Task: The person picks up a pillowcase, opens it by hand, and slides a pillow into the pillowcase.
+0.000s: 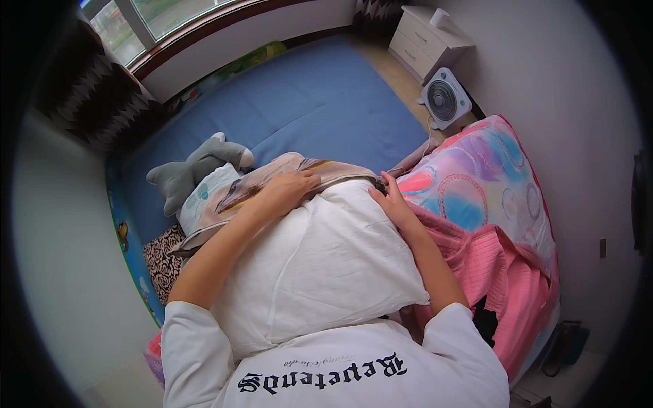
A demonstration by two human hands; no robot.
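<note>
A white pillow (316, 255) lies against the front of my white shirt, partly inside a pillowcase (255, 186) with a beige and brown print. My left hand (293, 191) rests bent over the pillowcase's edge at the pillow's far side; its fingertips press on the fabric. At the pillow's far right corner is my right hand (393, 201), with thumb and fingers around the case's edge. Beyond the case, a grey plush toy (196, 166) lies on the blue bed sheet (316, 102). What is under my palms is hidden.
A dark patterned cushion (164, 260) lies at left. At right are a colourful quilt (464, 188) and a pink quilted cover (495, 275). A box fan (445, 98) with a cord stands near a white bedside cabinet (423, 43). A window and a dark curtain (102, 97) are at upper left.
</note>
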